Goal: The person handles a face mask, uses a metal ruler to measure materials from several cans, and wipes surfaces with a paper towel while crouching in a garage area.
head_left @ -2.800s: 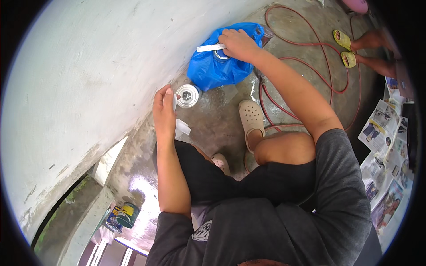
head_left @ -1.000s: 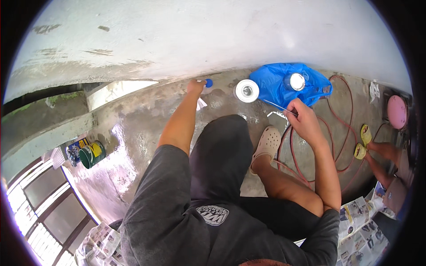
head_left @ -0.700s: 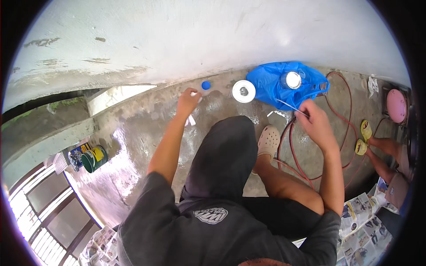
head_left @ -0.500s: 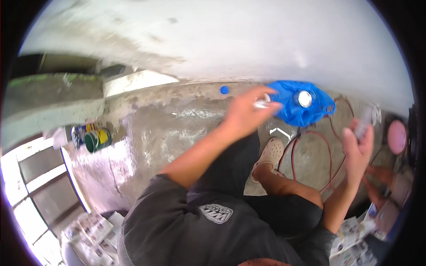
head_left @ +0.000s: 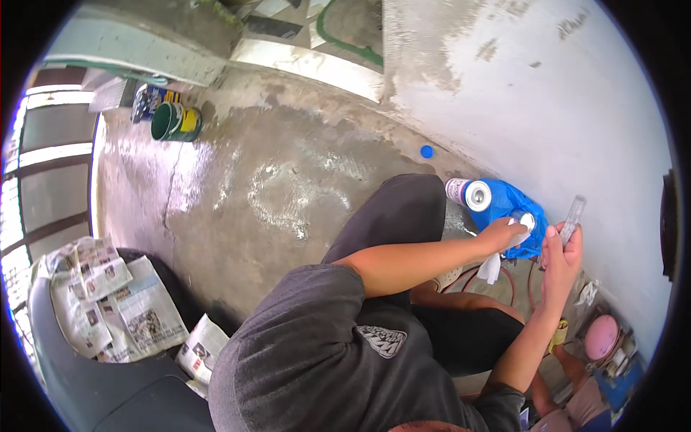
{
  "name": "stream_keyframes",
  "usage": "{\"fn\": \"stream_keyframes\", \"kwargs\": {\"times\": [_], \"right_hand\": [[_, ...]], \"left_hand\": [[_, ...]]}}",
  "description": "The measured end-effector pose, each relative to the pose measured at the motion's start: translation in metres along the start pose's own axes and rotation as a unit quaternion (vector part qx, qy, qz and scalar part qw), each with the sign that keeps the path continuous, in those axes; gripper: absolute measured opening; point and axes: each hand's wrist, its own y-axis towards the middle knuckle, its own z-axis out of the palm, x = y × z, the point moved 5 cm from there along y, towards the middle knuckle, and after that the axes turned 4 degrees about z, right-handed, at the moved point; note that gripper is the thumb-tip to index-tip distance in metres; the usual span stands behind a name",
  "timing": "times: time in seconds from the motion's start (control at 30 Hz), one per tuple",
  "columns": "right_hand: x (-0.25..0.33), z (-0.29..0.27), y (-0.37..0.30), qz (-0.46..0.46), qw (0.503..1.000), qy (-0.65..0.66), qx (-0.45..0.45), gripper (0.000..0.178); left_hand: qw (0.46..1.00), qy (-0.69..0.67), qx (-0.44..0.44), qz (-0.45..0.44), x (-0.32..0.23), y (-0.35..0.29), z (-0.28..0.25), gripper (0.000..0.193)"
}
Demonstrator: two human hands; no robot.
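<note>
Left hand (head_left: 502, 236) gripping a white cloth (head_left: 489, 268) near a blue bag (head_left: 515, 198), right hand (head_left: 562, 252) pinching a clear tube (head_left: 574, 214), can (head_left: 478, 195) beside the bag, blue cap (head_left: 427, 152) on floor (head_left: 288, 173).

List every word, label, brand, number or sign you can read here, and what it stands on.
Printed wording is not copied out; it stands on these:
Dark grey shirt: white emblem with stylised lettering.
Newspaper sheets: headlines and columns, too small to read.
Can: side label, too small.
Green bucket: yellow label, too small.
Clear tube: any markings too small to tell.
</note>
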Motion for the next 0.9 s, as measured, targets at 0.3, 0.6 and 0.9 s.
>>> {"fn": "stream_keyframes", "kwargs": {"times": [0.3,0.6,0.9], "right_hand": [[0.021,0.04,0.029,-0.031,0.998,-0.045,0.026,0.019],[0.034,0.035,0.007,-0.036,0.995,-0.092,0.018,0.016],[0.035,0.035,-0.018,-0.04,0.966,-0.255,0.007,0.016]], "left_hand": [[0.997,0.005,-0.04,0.061,-0.029,-0.015,-0.02,0.029],[0.992,0.107,-0.027,0.054,-0.009,-0.006,-0.013,0.039],[0.966,0.223,-0.016,0.128,0.0,-0.022,-0.026,0.037]]}}
